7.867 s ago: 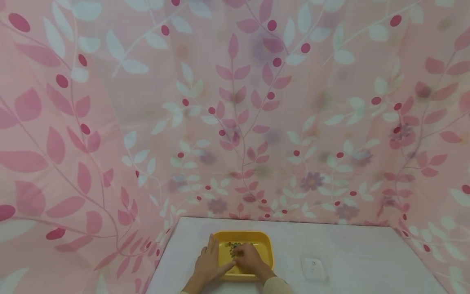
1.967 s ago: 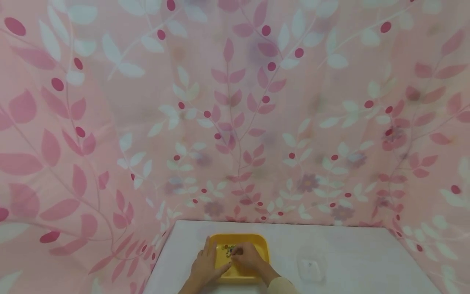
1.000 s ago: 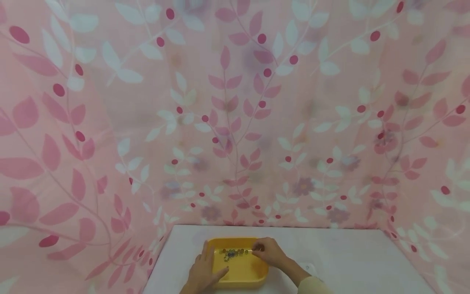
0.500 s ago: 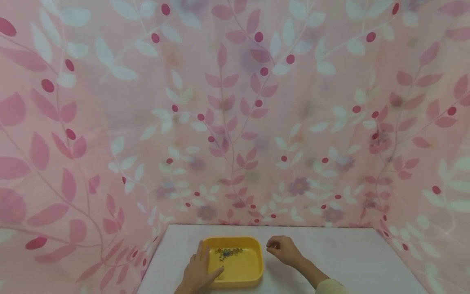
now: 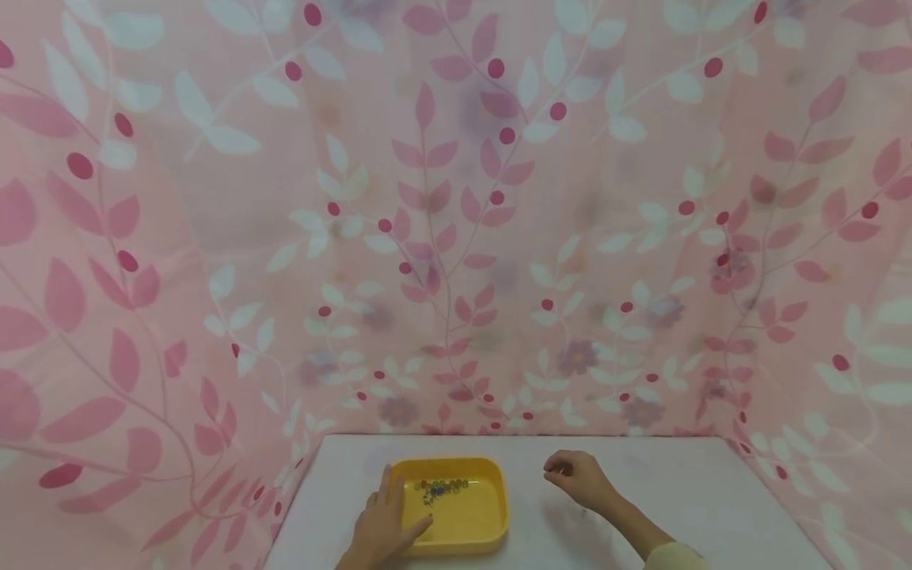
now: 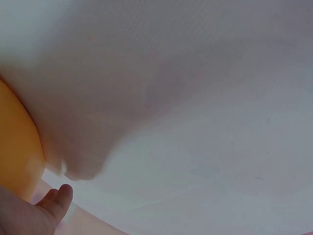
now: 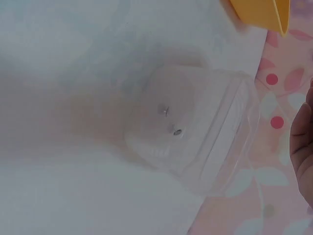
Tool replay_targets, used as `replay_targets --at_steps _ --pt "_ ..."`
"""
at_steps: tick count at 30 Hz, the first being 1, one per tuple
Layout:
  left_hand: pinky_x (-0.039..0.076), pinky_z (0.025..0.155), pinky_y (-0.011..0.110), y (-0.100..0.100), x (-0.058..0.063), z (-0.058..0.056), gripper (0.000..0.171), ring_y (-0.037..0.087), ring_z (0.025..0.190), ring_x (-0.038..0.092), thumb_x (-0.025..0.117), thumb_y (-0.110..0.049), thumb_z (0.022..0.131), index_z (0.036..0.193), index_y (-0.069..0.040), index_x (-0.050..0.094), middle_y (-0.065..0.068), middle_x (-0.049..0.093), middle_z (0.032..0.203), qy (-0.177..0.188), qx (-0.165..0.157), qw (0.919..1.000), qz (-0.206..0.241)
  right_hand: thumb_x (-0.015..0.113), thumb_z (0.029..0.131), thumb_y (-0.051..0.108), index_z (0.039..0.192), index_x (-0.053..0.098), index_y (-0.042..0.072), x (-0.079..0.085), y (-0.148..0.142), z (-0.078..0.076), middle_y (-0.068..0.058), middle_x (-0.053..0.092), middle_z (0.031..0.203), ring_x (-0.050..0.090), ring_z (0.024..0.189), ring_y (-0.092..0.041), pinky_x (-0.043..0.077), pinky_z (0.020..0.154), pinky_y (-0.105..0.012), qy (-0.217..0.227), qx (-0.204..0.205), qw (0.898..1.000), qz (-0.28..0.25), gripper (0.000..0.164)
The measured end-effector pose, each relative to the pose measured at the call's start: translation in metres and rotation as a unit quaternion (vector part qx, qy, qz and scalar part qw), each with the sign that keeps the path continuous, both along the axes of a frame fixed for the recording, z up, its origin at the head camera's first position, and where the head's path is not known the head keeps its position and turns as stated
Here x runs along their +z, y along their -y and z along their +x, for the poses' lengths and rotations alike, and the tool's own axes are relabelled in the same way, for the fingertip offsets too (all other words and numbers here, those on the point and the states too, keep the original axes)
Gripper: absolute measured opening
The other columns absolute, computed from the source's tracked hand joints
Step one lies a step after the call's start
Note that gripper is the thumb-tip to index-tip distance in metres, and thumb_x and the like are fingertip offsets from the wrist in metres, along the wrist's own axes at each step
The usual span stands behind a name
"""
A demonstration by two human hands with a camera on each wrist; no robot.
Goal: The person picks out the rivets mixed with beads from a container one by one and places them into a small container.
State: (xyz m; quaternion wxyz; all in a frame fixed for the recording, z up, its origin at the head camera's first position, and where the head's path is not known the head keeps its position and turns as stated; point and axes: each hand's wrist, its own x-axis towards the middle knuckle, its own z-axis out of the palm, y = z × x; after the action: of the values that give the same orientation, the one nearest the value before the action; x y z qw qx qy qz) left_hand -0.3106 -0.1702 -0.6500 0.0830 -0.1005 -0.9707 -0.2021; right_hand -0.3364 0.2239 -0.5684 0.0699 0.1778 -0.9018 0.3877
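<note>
Left hand point(image 5: 379, 527) with fingers point(image 5: 385, 484) straight, thumb point(image 5: 419, 530) wide apart; right hand point(image 5: 581, 479) aloft, fingers curled

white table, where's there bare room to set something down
The widest bare patch lies right of the right hand and forearm, out to the right edge of the white table; a narrow strip runs between the yellow tray and floral curtain. Crowded: the tray's left rim, by the left hand, and around the clear box by that forearm.

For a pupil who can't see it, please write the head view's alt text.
A person's left hand rests at the left rim of a yellow rectangular tray holding small, round, multicoloured beads. To the tray's right, the right hand hovers, half-curled, above a white table, before a pink leaf-print backdrop.
</note>
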Motion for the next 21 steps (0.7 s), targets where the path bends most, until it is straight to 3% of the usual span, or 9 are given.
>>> replay_targets --at_steps 21 --pt "0.054 0.072 0.059 0.001 0.000 -0.002 0.100 0.049 0.116 0.052 0.064 -0.070 0.081 0.146 0.002 0.041 0.026 0.021 0.161 0.008 0.010 0.9999 -0.003 0.076 0.085 0.016 0.086 0.073 0.015 -0.006 -0.048 0.014 0.006 0.071 0.083 0.061 0.072 -0.001 0.051 0.065 -0.022 0.008 -0.060 0.998 0.006 0.004"
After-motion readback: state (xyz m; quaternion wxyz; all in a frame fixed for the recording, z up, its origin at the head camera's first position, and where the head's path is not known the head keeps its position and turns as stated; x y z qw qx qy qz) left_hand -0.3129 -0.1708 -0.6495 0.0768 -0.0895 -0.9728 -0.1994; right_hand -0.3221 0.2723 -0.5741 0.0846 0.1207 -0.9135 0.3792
